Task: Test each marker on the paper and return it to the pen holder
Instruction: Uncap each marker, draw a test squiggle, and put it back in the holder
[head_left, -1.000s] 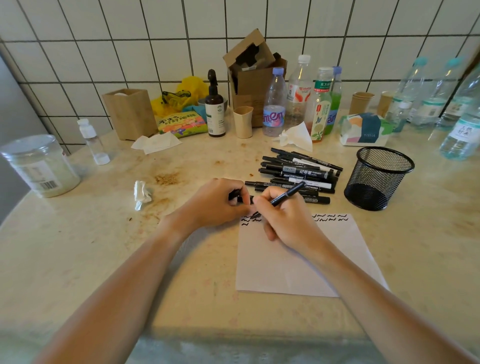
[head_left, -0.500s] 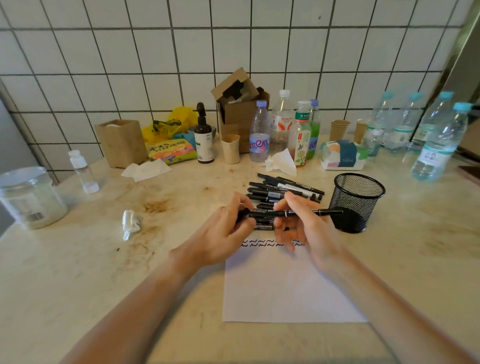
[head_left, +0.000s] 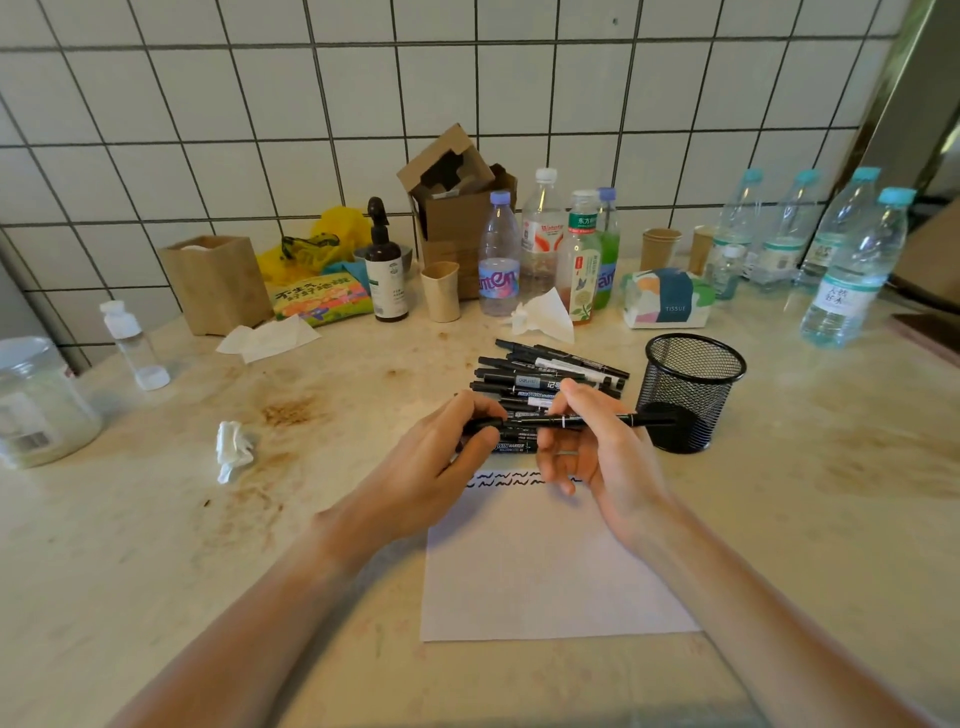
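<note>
Head view: above the paper (head_left: 545, 561) on a stained counter (head_left: 156, 545), the left hand (head_left: 441, 467) pinches one end of a black marker (head_left: 571, 421) while the right hand (head_left: 602, 447) grips its barrel, level, its far end just before the mesh holder (head_left: 691, 392). More markers (head_left: 545, 376) lie piled behind. Light, stiff and smooth, it is probably best gripped mid-barrel.

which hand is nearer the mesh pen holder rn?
Right. The right hand holds the marker just beside the pen holder, with the marker's end reaching in front of its mesh. The left hand pinches the marker's other end, farther away.
</note>
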